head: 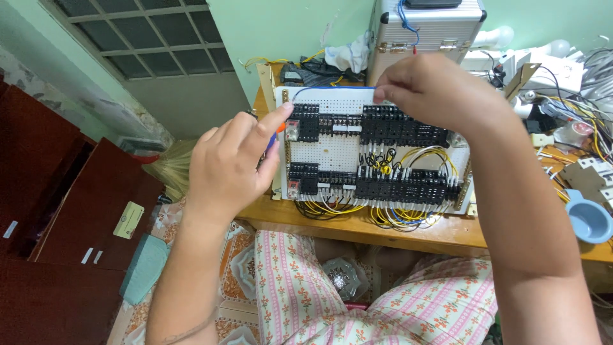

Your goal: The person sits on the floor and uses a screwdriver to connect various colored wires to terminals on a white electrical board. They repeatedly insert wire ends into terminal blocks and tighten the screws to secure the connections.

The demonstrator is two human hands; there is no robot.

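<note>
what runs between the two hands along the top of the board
A blue wire arcs along the board's top edge from the left hand to the right hand, seen in the head view.

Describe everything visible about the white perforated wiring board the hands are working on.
The white perforated board stands tilted on the wooden table, leaning back toward a metal case. Two rows of black terminal blocks and relays cross it, with yellow and white wires looping below and between them. A blue wire arcs along its top edge, pinched by the right hand. The left hand is at its left edge, holding a blue-and-orange tool.
</note>
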